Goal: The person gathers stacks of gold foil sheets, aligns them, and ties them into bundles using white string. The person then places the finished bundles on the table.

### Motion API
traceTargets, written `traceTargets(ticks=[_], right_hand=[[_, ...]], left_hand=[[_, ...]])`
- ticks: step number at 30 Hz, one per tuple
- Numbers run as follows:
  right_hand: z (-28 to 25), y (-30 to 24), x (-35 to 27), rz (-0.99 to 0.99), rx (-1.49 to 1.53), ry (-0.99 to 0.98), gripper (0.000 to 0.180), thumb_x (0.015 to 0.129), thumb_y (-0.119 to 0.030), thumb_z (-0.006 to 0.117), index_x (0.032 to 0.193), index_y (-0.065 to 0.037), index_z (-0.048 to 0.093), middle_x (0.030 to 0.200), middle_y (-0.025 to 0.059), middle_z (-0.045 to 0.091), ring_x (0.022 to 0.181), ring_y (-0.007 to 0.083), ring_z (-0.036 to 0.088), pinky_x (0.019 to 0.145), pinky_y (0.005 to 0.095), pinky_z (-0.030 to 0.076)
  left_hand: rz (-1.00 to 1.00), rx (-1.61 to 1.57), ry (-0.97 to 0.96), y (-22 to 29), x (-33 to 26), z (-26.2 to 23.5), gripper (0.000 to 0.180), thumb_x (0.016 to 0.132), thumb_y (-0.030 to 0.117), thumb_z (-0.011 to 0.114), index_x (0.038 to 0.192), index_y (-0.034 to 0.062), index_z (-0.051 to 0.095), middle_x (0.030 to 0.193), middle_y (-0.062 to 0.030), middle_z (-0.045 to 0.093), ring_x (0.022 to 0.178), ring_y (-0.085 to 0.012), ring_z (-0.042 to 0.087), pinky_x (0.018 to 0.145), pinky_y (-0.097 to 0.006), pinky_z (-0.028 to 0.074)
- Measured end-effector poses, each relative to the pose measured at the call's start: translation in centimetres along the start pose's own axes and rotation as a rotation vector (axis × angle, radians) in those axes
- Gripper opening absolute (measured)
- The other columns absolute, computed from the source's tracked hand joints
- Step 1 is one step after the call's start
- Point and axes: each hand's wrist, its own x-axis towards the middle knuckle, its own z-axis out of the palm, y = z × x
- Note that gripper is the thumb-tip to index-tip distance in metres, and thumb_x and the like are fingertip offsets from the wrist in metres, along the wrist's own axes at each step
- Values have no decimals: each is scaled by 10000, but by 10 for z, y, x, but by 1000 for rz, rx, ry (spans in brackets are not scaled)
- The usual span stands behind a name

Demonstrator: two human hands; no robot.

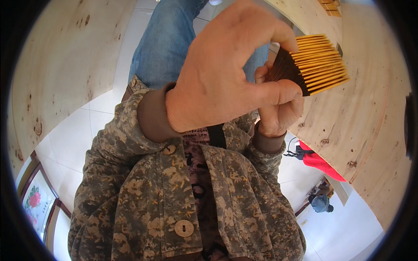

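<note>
A folding-fan frame, partly spread, is in front of me on the right, its thin yellow ribs [322, 63] pointing right. The dark brown slats [286, 69] at its other end lie between my hands. My left hand [217, 74] is closed on it from above, index finger on the far edge and thumb on the near edge. Below and partly behind it, my right hand [278, 115] has its fingers curled around the dark end. My left hand hides part of that end and some of the right fingers.
A pale plywood tabletop [361, 130] runs along my right, with more yellow ribs [331, 6] at its far end. Another plywood board [69, 52] stands to my left. Red cloth [322, 163] and a black cord are under the right table's edge. A person [321, 202] is farther off at lower right.
</note>
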Motion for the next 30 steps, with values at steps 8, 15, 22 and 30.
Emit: traceTargets(ticks=[8, 15, 22, 30], right_hand=[[4, -1, 0, -162, -59, -108, 699, 774, -83, 692, 1407, -35, 399, 1328, 173, 534, 1251, 336, 511, 1157, 573, 251], [4, -2, -4, -217, -395, -2, 699, 808, -295, 661, 1406, -43, 402, 1389, 137, 490, 1299, 271, 448, 1124, 445, 308], [3, 1, 2, -262, -181, -224, 510, 826, -63, 660, 1310, 6, 514, 1258, 173, 586, 1146, 319, 593, 996, 479, 494], [-2, -7, 2, -328, -320, -175, 535, 847, -96, 665, 1342, -2, 488, 1319, 183, 544, 1198, 338, 557, 1028, 505, 461]], left_hand=[[-202, 68, 38, 36, 1, 14, 485, 620, 277, 901, 983, 43, 679, 952, -81, 642, 880, -220, 615, 734, -312, 493], [-179, 42, 38, 36, 3, 15, 546, 616, 356, 895, 997, 32, 675, 950, -90, 638, 883, -230, 616, 736, -324, 494], [-150, 63, 34, 36, 2, 16, 592, 618, 408, 892, 1019, 31, 673, 969, -101, 626, 884, -235, 617, 737, -330, 497], [-205, 89, 18, 41, 2, 17, 588, 597, 335, 910, 1046, 30, 685, 987, -109, 621, 873, -219, 622, 711, -330, 509]])
